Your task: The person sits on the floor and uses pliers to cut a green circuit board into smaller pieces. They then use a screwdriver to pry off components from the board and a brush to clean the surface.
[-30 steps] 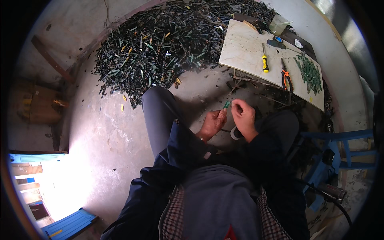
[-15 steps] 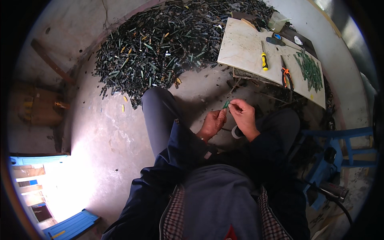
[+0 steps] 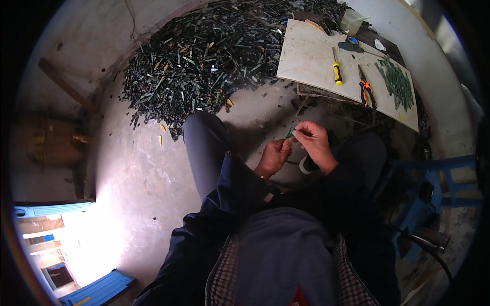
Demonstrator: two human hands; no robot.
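Note:
Between my knees both hands meet around a small green strip (image 3: pixel 290 133), which looks like a piece of circuit board. My left hand (image 3: pixel 274 157) is closed on its lower end, thumb on top. The fingers of my right hand (image 3: pixel 312 142) pinch at its upper end, so much of the strip is covered. On the pale board to the right lie a yellow-and-black screwdriver (image 3: pixel 337 71), orange-handled pliers (image 3: pixel 366 91) and a heap of similar green strips (image 3: pixel 396 84).
A large pile of dark strips (image 3: pixel 189 66) spreads over the floor ahead. The pale board (image 3: pixel 309 56) also bears a dark-handled tool (image 3: pixel 351 47); a plastic cup (image 3: pixel 352 21) stands behind it. To my right is a blue stool (image 3: pixel 434 188), with a heat-gun-like tool (image 3: pixel 431 238) near it.
The view has shifted slightly. Both hands stay together at the green strip, with only a small shift of the right hand's fingers.

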